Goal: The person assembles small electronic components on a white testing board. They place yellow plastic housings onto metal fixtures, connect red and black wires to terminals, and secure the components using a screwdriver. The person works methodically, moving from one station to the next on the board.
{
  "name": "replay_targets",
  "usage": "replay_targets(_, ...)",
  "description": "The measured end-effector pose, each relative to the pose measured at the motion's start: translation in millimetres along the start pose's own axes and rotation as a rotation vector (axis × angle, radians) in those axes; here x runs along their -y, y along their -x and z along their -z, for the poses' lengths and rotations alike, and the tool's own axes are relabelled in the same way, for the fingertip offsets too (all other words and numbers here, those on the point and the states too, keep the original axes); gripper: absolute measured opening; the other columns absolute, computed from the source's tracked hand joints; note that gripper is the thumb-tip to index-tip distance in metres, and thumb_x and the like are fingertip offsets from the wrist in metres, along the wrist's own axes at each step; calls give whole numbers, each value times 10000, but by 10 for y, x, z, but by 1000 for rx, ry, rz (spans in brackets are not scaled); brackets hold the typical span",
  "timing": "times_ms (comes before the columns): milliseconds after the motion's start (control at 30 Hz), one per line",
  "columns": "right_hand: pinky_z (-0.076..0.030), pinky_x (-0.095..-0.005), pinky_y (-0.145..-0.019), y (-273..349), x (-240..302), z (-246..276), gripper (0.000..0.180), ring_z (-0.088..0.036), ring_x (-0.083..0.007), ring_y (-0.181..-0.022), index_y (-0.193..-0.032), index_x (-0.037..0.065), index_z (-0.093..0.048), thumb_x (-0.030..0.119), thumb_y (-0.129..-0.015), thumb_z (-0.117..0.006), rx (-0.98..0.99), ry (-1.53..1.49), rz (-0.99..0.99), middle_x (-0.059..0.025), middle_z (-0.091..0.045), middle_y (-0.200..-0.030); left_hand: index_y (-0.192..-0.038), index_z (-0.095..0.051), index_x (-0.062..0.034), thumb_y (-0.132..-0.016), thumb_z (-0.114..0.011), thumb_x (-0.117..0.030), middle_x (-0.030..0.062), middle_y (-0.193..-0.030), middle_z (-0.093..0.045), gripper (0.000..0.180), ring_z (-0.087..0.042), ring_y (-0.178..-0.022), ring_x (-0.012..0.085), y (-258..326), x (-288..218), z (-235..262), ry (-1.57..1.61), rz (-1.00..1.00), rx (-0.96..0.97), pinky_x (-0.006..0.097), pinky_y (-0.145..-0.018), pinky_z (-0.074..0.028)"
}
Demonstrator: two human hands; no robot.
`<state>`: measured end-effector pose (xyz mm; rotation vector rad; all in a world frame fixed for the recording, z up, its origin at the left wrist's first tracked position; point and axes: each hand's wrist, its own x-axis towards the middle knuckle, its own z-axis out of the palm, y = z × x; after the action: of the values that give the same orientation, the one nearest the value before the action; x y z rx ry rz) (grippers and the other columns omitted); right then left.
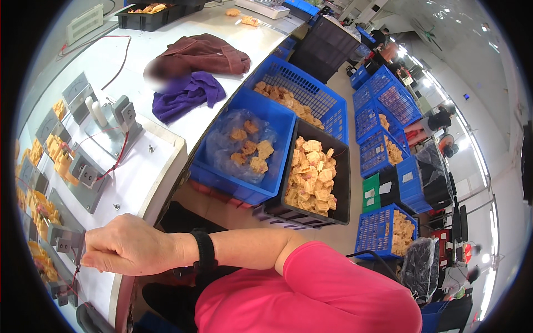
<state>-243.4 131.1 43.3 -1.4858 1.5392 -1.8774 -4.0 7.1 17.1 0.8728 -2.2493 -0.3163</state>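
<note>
My right hand (130, 247) is closed at the left side of the view, with the fingers curled and the thumb below. It is right beside a grey metal fixture (60, 236) on the white bench board (136, 183). Whatever the fingers hold is hidden. A thin red wire (74, 277) hangs just below the fist. Yellow plastic pieces (44, 208) sit on the row of fixtures left of my hand. Another fixture with a small grey block (87, 175) stands just beyond it. My left hand is out of view.
A blue bin (236, 191) with bagged yellow pieces and a black bin (343, 194) full of them stand beside the bench. Behind is a blue crate (336, 114). Brown cloth (208, 53) and purple cloth (186, 99) lie on the bench. People work far right.
</note>
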Motion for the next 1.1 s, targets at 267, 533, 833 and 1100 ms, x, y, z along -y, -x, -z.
replay_targets(267,-446,-335,-517,10,-18,-30,259,-634,-236,-544,-787,46,-613,227,-971,-627,4,-6,-1,-58,-653,-616,-1038,-676,68,-970,-637,-107,160,-931,-698,191,-654,-819,241,-29,-95,3,51,-63,-75,339,-734,-563)
replay_targets(533,-454,-342,-524,25,15,34,259,-643,-244,-559,-794,40,-613,228,-971,-629,14,8,-21,-70,-655,-626,-1072,-671,68,-950,-655,-75,158,-1016,-686,188,-647,-868,246,68,-41,-74,239,51,-93,345,-786,-571)
replay_targets(833,-468,-350,-551,-64,45,2,228,-630,-270,-577,-834,39,-630,217,-977,-612,99,9,-11,-97,-633,-651,-1218,-571,48,-1003,-566,-103,143,-1255,-560,263,-541,-1143,250,241,465,20,250,406,2,367,-1042,-414)
replay_targets(1100,-446,-239,-565,106,144,147,218,-567,-95,-597,-865,20,-667,168,-1004,-586,99,-43,-225,-45,-669,-744,-916,-679,-35,-780,-724,-6,86,-1004,-604,147,-540,-1036,268,-53,-359,22,241,337,-48,371,-931,-436)
